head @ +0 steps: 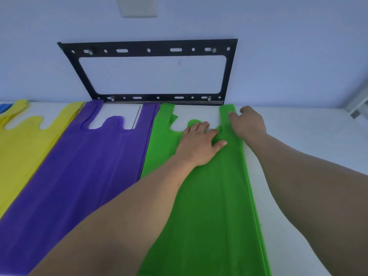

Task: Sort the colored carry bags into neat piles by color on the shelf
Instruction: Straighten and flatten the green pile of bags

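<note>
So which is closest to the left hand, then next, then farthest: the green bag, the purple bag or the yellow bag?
From the left hand, in the head view:
1. Green bag: right under the hand, which rests on it.
2. Purple bag: next pile to the left.
3. Yellow bag: farthest, at the left edge beyond the purple.

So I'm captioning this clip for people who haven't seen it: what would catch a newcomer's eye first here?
First the bright bags laid flat side by side on the white shelf: yellow bags at left, purple bags in the middle, green bags at right. Next, both hands on the green ones: the left hand pressing flat below the handles, the right hand at the right handle. Behind, a black metal bracket is bolted to the wall.
</note>
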